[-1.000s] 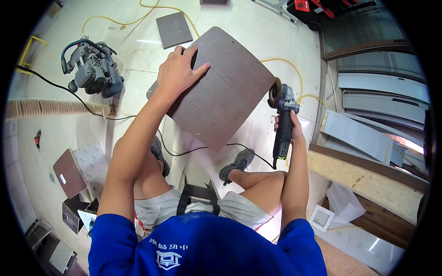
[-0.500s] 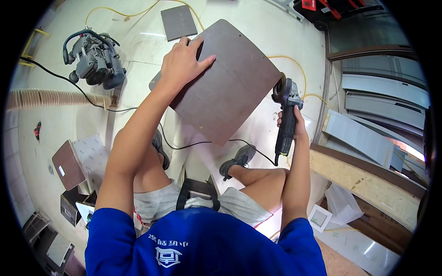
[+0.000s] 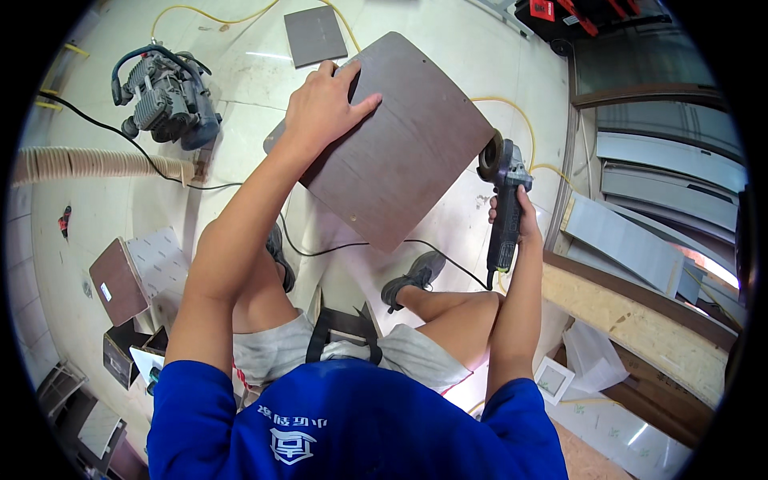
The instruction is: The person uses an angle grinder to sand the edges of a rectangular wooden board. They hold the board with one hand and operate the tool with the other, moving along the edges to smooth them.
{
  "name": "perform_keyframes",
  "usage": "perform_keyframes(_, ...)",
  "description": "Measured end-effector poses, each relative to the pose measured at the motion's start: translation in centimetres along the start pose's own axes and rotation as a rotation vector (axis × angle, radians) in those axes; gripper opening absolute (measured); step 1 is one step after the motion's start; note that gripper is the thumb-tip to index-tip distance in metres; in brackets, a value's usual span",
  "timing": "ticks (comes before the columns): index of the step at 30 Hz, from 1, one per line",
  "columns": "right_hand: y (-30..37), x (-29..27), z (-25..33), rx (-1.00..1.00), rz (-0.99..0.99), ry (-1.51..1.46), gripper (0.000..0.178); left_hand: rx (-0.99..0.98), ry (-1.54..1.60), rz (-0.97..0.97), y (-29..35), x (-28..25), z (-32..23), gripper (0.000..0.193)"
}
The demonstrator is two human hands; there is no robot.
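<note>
A brown board with a curved far edge and rounded corners is held tilted in front of me, above the floor. My left hand grips its upper left edge, thumb spread over the top face, some fingertips hidden. At the board's right corner is an angle grinder with a black body and silver head. My right hand is wrapped around that body, disc end pointing away from me. The grinding disc sits right at the corner; whether it touches cannot be made out. A black cord leaves the grinder's near end.
An air compressor stands at the far left, near a ribbed hose. Another brown panel lies on the floor beyond the board. Stacked grey panels line the right side. Boxes sit at the left. The black cord crosses between my feet.
The grinder, my right hand and the board appear slightly farther right, along with the whole surroundings. The disc stays at the board's right corner, and both grips look the same.
</note>
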State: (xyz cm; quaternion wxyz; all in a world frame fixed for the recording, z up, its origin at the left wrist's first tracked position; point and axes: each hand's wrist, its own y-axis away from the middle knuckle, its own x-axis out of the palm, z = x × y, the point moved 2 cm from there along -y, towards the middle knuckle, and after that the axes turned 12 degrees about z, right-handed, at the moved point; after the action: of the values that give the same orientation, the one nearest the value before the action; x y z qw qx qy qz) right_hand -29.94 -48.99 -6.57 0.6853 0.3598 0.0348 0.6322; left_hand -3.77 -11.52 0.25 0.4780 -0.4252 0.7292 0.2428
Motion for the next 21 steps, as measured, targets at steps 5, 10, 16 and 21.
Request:
perform_keyframes(5,0.1,-0.3,0.2,-0.016,0.011,-0.003,0.063,0.002,-0.025,0.0,0.2,0.1,0.2,0.066)
perform_keyframes(10,0.8,-0.3,0.4,0.001,0.007,-0.013,0.06,-0.044,0.001,0.047,0.2,-0.1,0.4,0.067)
perform_keyframes(16,1.2,-0.6,0.3,0.016,0.037,-0.054,0.058,-0.043,0.01,0.048,-0.2,0.0,0.4,0.065)
perform_keyframes(21,0.1,-1.9,0.4,0.018,0.079,-0.112,0.053,-0.068,0.035,0.061,-0.1,-0.8,-0.8,0.063)
